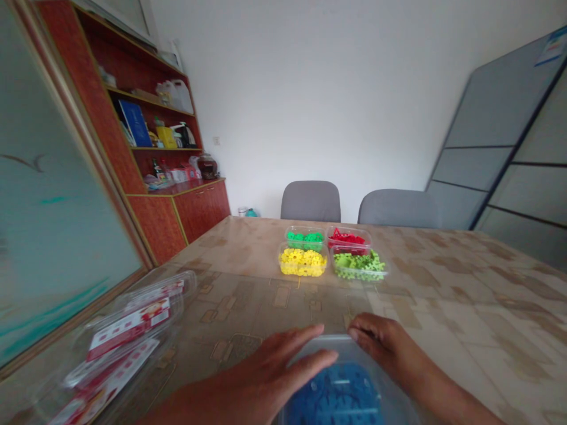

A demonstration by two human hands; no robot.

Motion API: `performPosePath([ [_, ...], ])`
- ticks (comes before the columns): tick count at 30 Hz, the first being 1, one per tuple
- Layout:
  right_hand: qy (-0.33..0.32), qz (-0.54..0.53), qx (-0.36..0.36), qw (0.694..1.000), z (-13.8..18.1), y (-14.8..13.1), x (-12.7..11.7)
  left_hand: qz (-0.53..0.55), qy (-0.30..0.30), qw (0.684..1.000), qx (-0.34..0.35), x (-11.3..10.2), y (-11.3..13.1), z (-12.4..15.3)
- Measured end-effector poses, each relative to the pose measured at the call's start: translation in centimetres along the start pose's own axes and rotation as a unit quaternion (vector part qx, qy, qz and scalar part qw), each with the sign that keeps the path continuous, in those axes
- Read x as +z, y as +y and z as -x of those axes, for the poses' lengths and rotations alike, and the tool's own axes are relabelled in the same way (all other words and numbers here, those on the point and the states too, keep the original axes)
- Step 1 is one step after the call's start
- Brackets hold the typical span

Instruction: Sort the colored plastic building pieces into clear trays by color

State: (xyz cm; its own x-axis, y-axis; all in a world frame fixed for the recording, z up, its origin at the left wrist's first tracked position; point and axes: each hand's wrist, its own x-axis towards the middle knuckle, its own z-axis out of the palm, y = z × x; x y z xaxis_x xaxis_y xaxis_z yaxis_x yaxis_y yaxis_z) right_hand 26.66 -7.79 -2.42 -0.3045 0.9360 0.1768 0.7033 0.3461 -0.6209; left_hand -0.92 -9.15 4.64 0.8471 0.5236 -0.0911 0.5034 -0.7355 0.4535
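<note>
Close to me at the bottom of the head view is a clear plastic container (334, 392) with blue pieces in it, cut off by the frame's lower edge. Its plastic looks frosted, and I cannot tell whether a lid covers it. My left hand (283, 369) reaches over the container's left side with fingers stretched out and the thumb apart. At the far right corner, my right hand (383, 342) has its fingers curled and pressed together on the rim.
Farther along the table (248, 289) stand containers of green pieces (305, 237), red pieces (348, 237), yellow pieces (303, 261) and light green pieces (358, 264). Clear lids with red-and-white labels (128, 327) lie at left. Two grey chairs (310, 200) stand behind.
</note>
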Motion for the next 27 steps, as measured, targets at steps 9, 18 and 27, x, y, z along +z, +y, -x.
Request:
performPosePath([
  [9,0.002,-0.036,-0.005,0.999,0.0,-0.2,0.8,-0.044,0.041,0.998,0.009,1.8,-1.1,0.3],
  [18,0.0,-0.161,0.038,0.986,0.3,-0.2,1.2,-0.154,0.123,0.978,0.068,9.0,-4.9,-2.6],
  [27,0.008,-0.226,0.092,0.97,0.4,-0.5,1.4,-0.207,0.157,0.964,0.062,10.9,-5.6,-3.0],
])
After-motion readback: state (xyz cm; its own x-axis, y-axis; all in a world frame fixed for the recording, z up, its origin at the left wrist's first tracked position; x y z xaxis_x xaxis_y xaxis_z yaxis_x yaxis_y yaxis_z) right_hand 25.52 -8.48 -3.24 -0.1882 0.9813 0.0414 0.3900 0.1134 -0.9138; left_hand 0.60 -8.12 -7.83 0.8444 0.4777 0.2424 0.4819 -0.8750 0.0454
